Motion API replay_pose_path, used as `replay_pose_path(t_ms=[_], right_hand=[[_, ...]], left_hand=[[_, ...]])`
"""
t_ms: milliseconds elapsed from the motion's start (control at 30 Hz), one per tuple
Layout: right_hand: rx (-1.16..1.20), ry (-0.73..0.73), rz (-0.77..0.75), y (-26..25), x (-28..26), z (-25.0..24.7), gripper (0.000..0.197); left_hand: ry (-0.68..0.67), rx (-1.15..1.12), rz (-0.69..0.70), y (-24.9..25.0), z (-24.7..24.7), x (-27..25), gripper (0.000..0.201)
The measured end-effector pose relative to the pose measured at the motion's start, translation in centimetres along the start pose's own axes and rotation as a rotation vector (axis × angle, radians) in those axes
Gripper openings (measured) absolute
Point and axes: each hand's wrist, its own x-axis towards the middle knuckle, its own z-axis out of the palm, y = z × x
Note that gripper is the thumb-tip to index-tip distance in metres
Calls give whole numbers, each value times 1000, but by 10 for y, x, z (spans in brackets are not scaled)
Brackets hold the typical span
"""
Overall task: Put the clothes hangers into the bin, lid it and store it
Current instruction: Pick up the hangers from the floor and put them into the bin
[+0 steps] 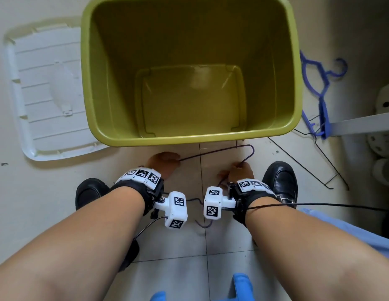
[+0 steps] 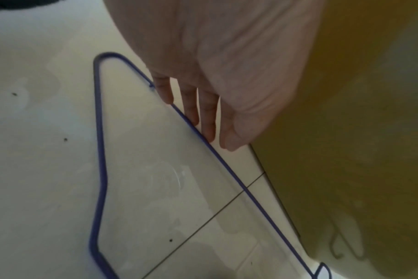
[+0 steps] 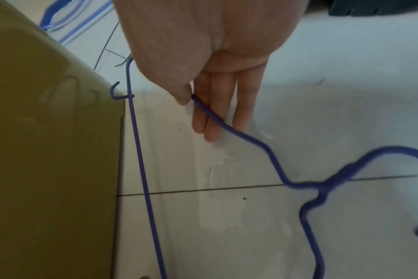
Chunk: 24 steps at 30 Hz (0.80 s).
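A purple wire hanger (image 1: pixel 211 152) lies on the tiled floor just in front of the empty green bin (image 1: pixel 189 141). My left hand (image 1: pixel 165 161) reaches down to its long straight bar. In the left wrist view its straight fingers (image 2: pixel 191 113) touch that wire (image 2: pixel 99 151) beside the bin wall (image 2: pixel 346 132). My right hand (image 1: pixel 241 170) holds the hanger's bent shoulder. The right wrist view shows the right hand (image 3: pixel 191 102) pinching the wire (image 3: pixel 141 169) between thumb and fingers, close to the bin's corner (image 3: pixel 48 132).
The white lid (image 1: pixel 47 94) lies flat on the floor left of the bin. Blue plastic hangers (image 1: pixel 319 90) and a black wire hanger (image 1: pixel 308 161) lie to the bin's right. My black shoes (image 1: pixel 89 192) flank the hands. A blue stool (image 1: pixel 241 285) is below.
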Motion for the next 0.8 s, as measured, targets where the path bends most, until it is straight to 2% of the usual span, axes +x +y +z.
replay_pose_path(t_ms=[133,267,433,567,633,733,800], right_hand=[[173,-43,-65,2,-23,-18,17],[240,-20,-135,-2,-43,-37,29],[341,-40,-144,-16,-80,-63,9],[402,-68,-82,-26,-100,-84,23],[420,-88,-75,-29,-111,-97,25],[408,-115,-120,-33,-125,-117,27],[373,-178,-146,-36,-133,-133,30]], left_hand=[[-5,4,21,6,-9,-27,34],[-52,191,101,16,-19,-60,42],[-54,149,145,17,-24,-102,46],[-94,135,227,17,-29,-132,57],[-76,139,267,14,-30,-149,48],[57,152,334,11,-31,-169,8],[113,135,378,14,-32,-182,11]])
